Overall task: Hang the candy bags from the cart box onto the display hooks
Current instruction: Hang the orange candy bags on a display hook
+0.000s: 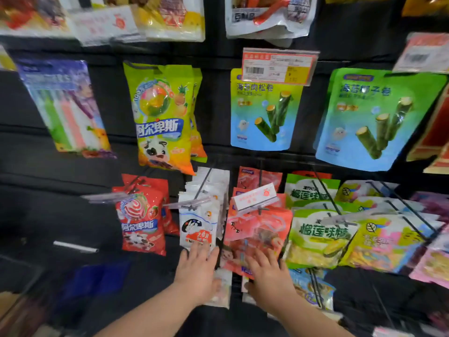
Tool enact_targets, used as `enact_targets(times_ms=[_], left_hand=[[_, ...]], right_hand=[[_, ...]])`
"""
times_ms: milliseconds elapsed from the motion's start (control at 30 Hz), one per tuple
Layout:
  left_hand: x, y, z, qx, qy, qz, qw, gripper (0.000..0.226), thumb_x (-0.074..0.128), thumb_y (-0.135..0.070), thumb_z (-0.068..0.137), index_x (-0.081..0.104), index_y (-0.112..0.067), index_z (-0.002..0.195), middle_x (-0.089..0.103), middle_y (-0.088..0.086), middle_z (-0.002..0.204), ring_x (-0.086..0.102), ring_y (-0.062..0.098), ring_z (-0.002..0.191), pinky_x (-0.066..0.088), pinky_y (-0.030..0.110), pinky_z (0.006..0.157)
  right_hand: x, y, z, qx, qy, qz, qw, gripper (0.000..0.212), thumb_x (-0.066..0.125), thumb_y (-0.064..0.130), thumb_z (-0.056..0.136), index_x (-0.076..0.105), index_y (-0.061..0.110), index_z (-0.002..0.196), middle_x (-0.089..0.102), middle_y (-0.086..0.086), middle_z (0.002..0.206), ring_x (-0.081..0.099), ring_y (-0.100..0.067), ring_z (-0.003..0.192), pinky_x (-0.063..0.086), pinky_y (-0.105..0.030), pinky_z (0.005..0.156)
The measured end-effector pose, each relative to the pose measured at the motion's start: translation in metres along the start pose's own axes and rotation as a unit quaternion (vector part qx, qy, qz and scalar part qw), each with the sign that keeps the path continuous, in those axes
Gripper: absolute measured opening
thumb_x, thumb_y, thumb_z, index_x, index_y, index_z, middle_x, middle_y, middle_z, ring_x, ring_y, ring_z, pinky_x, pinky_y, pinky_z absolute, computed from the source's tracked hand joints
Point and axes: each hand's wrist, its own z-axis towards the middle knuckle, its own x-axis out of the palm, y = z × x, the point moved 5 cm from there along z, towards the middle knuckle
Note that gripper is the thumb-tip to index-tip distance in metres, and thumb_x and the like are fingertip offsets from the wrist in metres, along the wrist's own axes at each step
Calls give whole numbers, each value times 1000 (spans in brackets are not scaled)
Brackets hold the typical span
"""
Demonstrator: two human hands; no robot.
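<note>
Display wall: black, bags hanging all over it.
White candy bag: front of its hook stack, about 6 o'clock from centre. Long axis runs 12-to-6, top at 12.
Pink bag: just beside it at 3 o'clock.
Left hand: fingers straight, flat on the white one's bottom edge.
Right hand: fingers spread on the pink one, gripping nothing.

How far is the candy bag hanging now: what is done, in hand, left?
Done: a stack of white rabbit-print bags hangs on its black wire hook, and red-pink translucent bags hang on the next. In hand: the left hand rests flat on the front white bag, the right hand on the front red-pink bag; neither holds a loose bag. Left: the cart box is out of view, so I cannot tell.
</note>
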Motion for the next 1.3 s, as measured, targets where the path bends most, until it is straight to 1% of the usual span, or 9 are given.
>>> enact_targets(times_ms=[33,67,133,167,233,367,533,1033,1300], left_hand=[[0,5,-7,-10,-2,5,1000,79,41,-56,93,5,-21,154,2,6,162,-1,31,149,9,50,119],[1,12,-15,-23,-2,7,1000,80,40,-57,93,5,-20,154,2,6,162,-1,31,149,8,50,119],[5,27,-30,-52,12,10,999,79,39,-56,94,3,-20,154,-1,6,163,-3,31,149,6,50,119],[7,36,-38,-66,20,11,998,78,39,-54,95,2,-20,154,-2,6,163,-5,32,149,5,50,119],[11,54,-52,-93,28,7,995,77,41,-50,95,0,-21,155,-4,6,163,-6,32,149,4,50,119],[16,94,-80,-141,18,-15,990,79,42,-51,95,0,-22,155,-4,5,163,-6,31,149,5,49,119],[20,162,-127,-201,-2,-40,979,79,40,-53,94,0,-23,155,-4,4,163,-7,30,149,4,48,120],[53,423,-348,-370,-46,-66,925,82,38,-60,91,-2,-24,154,0,3,163,-1,30,150,13,47,119],[79,499,-394,-420,-50,-102,901,87,38,-67,88,-3,-28,154,1,1,163,1,29,150,13,48,120]], right_hand=[[-2,6,3,-4,-32,-10,999,86,87,59,35,69,26,112,63,-7,121,63,-41,109,53,-59,78],[-3,14,4,-26,-19,1,999,85,84,59,47,64,23,122,58,-10,131,56,-44,118,48,-61,87],[3,34,3,-77,-26,20,997,73,58,47,87,29,22,149,21,-7,158,16,-38,146,20,-58,112],[5,41,3,-90,-11,27,995,68,48,42,93,18,23,151,9,-4,161,4,-33,148,13,-54,115],[4,58,2,-106,-4,29,994,64,44,40,96,16,23,151,5,-3,161,-2,-31,149,9,-53,117],[-7,101,-2,-138,25,36,989,59,44,39,96,21,23,148,10,-3,160,1,-33,148,6,-54,117],[-30,177,-4,-189,-1,13,982,62,44,40,96,19,23,150,10,-4,161,2,-34,148,9,-53,117],[-42,503,-58,-333,31,17,942,63,46,39,96,19,22,150,6,-4,161,-4,-32,148,2,-54,118],[-34,595,-61,-370,75,-23,926,65,47,40,95,19,21,150,6,-3,161,-7,-31,148,-1,-54,118]])
